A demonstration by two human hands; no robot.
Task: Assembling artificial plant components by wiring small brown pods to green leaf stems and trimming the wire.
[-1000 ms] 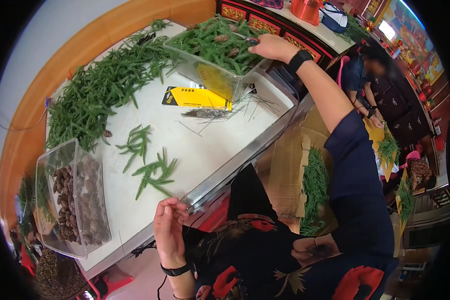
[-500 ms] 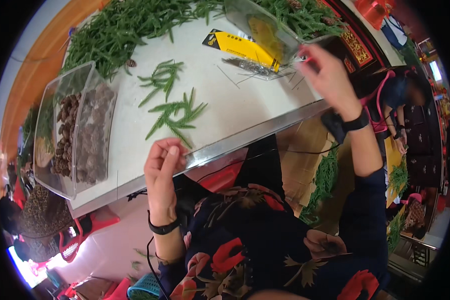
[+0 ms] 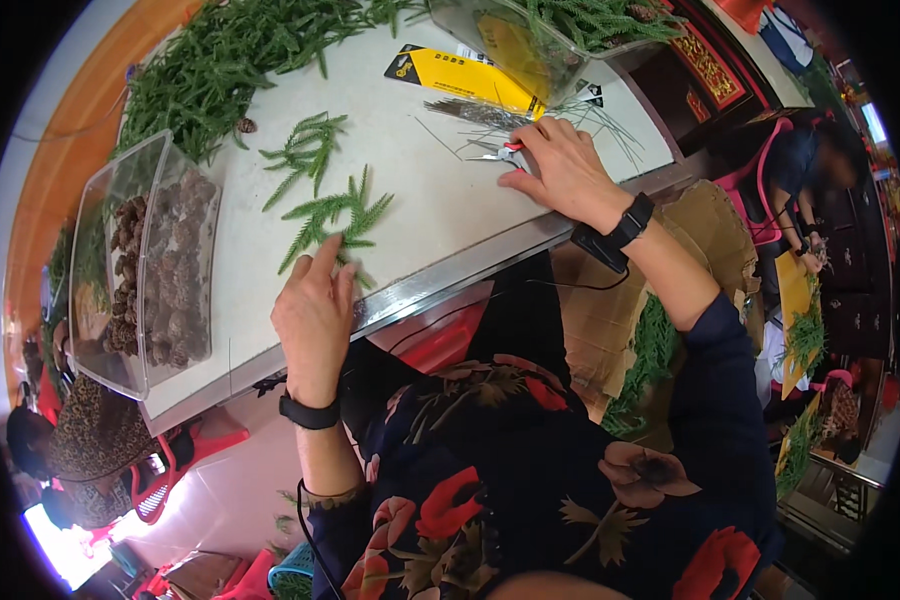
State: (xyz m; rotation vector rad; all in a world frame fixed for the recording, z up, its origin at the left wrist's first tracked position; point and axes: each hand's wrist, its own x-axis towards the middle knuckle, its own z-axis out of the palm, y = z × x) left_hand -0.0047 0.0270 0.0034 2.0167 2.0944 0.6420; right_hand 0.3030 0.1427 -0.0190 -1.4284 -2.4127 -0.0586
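Observation:
My left hand (image 3: 313, 310) is at the table's near edge, palm down. Its index finger and thumb are apart, and the fingertips reach the lower end of a green artificial pine sprig (image 3: 342, 215); whether they press on it I cannot tell. A second sprig (image 3: 308, 148) lies just beyond. To the right, my right hand (image 3: 570, 175) is closed around small pliers (image 3: 510, 156) with red handles, low over the table, the metal jaws pointing left. Close by are a bundle of thin dark wires (image 3: 470, 112), several loose wires and a yellow-and-black package (image 3: 460, 75).
A clear bin of pine cones (image 3: 145, 250) stands at the left. Green sprigs (image 3: 220, 65) are heaped along the far side, by another clear container (image 3: 570, 45). A metal edge (image 3: 430, 285) borders the white table (image 3: 430, 215). Another person (image 3: 815, 190) sits at the far right.
My right hand has come left and down toward the table with the pliers. My left hand has moved from a loose pinch at the edge up to the nearer sprig, fingers now stretched.

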